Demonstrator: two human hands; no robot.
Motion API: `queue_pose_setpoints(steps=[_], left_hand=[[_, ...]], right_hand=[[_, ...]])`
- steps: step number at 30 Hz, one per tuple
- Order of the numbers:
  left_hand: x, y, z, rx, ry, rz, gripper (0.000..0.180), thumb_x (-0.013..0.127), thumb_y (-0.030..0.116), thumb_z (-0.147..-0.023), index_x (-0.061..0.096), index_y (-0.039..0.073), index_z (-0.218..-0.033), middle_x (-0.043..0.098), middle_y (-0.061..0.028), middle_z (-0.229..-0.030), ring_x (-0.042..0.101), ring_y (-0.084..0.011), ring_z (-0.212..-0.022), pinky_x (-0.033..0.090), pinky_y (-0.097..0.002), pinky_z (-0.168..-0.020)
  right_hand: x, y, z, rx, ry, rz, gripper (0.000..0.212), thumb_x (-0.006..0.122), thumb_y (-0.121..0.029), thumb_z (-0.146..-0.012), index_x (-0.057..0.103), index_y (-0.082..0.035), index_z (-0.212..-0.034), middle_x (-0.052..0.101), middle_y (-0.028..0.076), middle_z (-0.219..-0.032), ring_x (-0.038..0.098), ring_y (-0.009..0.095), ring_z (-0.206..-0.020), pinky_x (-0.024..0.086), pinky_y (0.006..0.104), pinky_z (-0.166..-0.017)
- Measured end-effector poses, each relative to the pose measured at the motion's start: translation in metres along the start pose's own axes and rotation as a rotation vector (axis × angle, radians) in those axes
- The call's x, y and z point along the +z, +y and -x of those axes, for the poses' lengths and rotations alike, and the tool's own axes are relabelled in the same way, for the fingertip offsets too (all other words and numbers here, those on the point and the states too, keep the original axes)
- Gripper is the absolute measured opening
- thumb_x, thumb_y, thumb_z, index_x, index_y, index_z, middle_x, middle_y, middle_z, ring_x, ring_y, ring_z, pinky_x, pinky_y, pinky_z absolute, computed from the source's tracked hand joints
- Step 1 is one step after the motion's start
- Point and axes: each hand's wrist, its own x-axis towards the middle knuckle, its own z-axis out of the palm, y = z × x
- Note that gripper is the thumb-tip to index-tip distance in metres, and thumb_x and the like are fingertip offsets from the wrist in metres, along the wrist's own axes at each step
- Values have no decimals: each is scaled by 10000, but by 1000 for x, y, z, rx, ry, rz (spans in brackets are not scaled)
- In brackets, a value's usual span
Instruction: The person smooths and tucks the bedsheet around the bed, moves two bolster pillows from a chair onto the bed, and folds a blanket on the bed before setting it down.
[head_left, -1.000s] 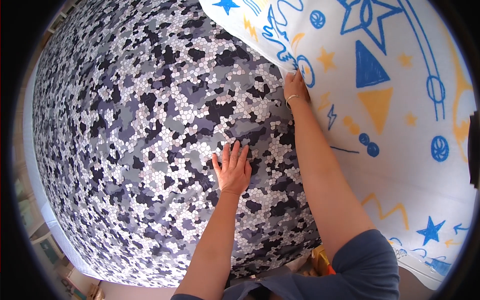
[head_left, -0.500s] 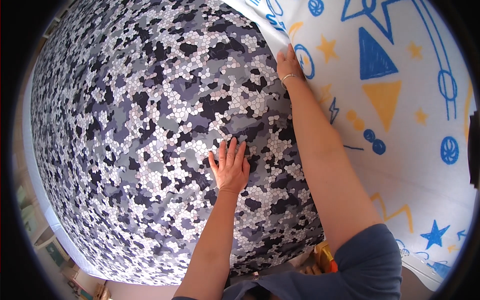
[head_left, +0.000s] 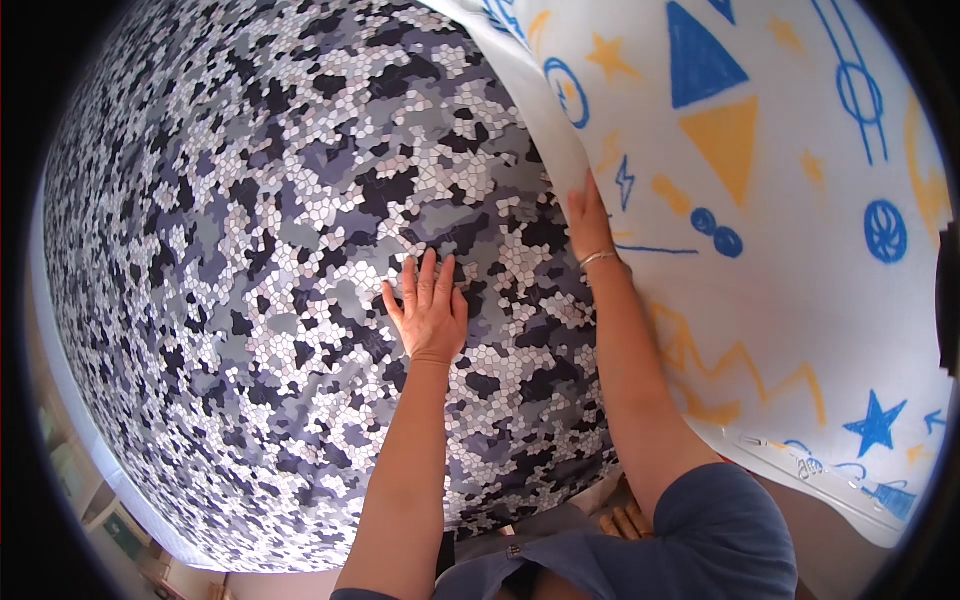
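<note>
A large sheet of grey, black and white camouflage-patterned fabric (head_left: 250, 250) spreads across most of the view. My left hand (head_left: 430, 310) lies flat on it near the middle, fingers spread, holding nothing. To the right is a white fabric (head_left: 780, 330) with blue and yellow drawings of stars, triangles and zigzags. Its pale edge (head_left: 520, 90) curves over the patterned sheet. My right hand (head_left: 590, 222), a thin bracelet at its wrist, rests along this edge with its fingers stretched forward. Part of those fingers is turned away from view. My right forearm lies across where the two fabrics meet.
A pale border (head_left: 85, 430) runs along the left side of the patterned sheet. Beyond it, at the lower left, blurred household items (head_left: 125, 535) stand. A white moulded rim (head_left: 840, 505) shows at the lower right. Brownish rounded pieces (head_left: 628, 522) lie near my blue sleeve.
My right hand has moved toward me along the white fabric's edge, its elbow bending more. My left hand stays flat on the same patch of the patterned sheet. The view has shifted slightly.
</note>
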Motion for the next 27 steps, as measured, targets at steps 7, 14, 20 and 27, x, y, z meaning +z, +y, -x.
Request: queue_pose_setpoints(steps=[7,14,20,27], left_hand=[[1,1,3,10,-13,-27,389,414,220,-811,408,190,-1199,328,0,-1286,219,-208,-1226,49,-448,-1000],[6,2,3,3,10,-21,383,419,227,-811,423,200,-1193,342,9,-1280,235,-206,-1220,40,-474,-993],[-3,-11,4,-6,-7,-75,387,404,244,-814,413,199,-1198,326,8,-1287,212,-199,-1226,47,-471,-992],[-10,-10,-10,76,40,90,351,451,212,-795,460,149,-1140,398,-6,-1224,296,-216,-1181,87,-460,-994]], right_hand=[[-14,50,67,144,-151,-157,504,345,-246,-859,179,-53,-1293,265,146,-1311,276,274,-1202,230,331,-976],[-24,87,134,-134,-33,-70,462,328,-192,-865,226,20,-1263,274,203,-1292,265,305,-1201,210,344,-981],[-37,81,166,-182,-62,154,399,365,-168,-849,339,8,-1207,318,196,-1265,287,323,-1180,224,351,-975],[-69,126,228,209,-3,210,408,410,-72,-807,337,17,-1199,371,192,-1225,336,321,-1149,281,373,-946]])
